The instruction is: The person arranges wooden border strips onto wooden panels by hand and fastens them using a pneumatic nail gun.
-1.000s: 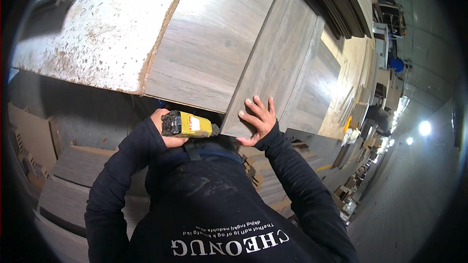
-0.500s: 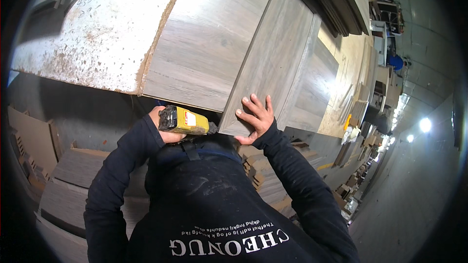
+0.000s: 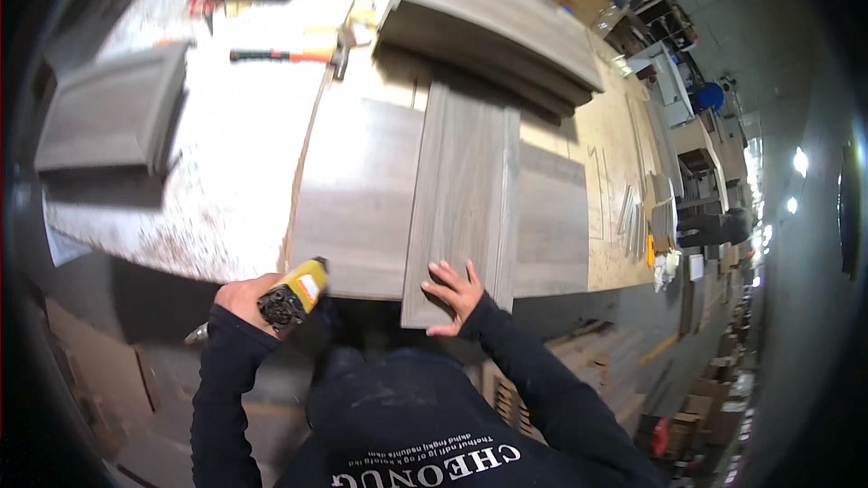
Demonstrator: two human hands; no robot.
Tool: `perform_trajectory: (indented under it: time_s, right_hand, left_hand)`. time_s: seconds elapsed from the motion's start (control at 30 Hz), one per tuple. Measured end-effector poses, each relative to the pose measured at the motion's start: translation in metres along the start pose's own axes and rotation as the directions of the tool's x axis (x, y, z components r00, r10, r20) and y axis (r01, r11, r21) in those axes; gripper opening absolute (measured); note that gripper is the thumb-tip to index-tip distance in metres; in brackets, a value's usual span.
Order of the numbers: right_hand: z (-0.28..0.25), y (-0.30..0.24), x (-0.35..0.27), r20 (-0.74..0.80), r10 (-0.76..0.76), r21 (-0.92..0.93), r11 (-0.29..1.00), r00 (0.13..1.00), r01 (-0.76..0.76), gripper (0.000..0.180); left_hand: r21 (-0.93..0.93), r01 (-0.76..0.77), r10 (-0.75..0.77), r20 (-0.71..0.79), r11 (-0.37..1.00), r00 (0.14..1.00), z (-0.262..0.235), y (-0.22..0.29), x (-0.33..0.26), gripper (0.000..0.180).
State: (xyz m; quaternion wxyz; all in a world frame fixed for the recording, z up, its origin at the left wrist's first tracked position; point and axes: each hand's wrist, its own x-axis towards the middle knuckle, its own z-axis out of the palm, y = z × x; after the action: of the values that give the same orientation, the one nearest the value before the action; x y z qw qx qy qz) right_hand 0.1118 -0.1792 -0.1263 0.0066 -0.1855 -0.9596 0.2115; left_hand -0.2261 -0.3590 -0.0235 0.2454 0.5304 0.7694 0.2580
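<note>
While the left hand (image 3: 242, 296) grips a yellow power tool (image 3: 291, 294), the right hand (image 3: 455, 294) lies spread on the grey plank (image 3: 463, 199).

The left hand (image 3: 242, 296) hides most of the yellow power tool (image 3: 291, 293), whose working end cannot be made out.

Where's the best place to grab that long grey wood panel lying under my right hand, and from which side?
Probably by its near end, from the bench's front edge. The grey panel lies flat on wider grey boards, running away from you, and its near end juts past the bench edge, so fingers could curl underneath. The right hand rests flat on that end. The left hand holds a yellow power tool.
</note>
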Motion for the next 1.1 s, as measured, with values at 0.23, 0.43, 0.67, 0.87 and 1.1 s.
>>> perform_trajectory:
  time_s: [0.23, 0.43, 0.67, 0.87, 1.1]
  right_hand:
    - [0.034, -0.025, -0.060, -0.710, 0.638, 0.331, 0.676, 0.298, -0.658, 0.073]
    - [0.101, 0.035, -0.101, -0.191, 0.981, 0.964, 0.195, 0.039, -0.182, 0.052]
    - [0.105, -0.025, -0.080, -0.052, 0.951, 0.947, 0.144, 0.306, -0.286, 0.045]
    - [0.106, -0.055, -0.059, 0.170, 0.815, 0.813, 0.201, 0.553, -0.546, 0.046]
    - [-0.017, 0.015, 0.011, -0.349, 0.655, 0.910, 0.408, 0.670, 0.075, 0.026]
  left_hand:
    - [0.476, 0.172, 0.004, -0.347, 0.863, 0.938, -0.017, -0.111, 0.050, 0.055]
    - [0.444, 0.018, -0.023, 0.005, 0.896, 1.000, 0.020, -0.020, 0.058, 0.053]
    - [-0.397, 0.436, -0.360, 0.255, 0.807, 0.898, 0.171, 0.010, -0.007, 0.061]
    - [-0.731, 0.111, -0.111, 0.049, 0.673, 0.993, 0.100, 0.016, 0.002, 0.043]
    - [0.205, -0.324, 0.330, 0.006, 0.924, 0.944, -0.038, 0.120, 0.012, 0.040]
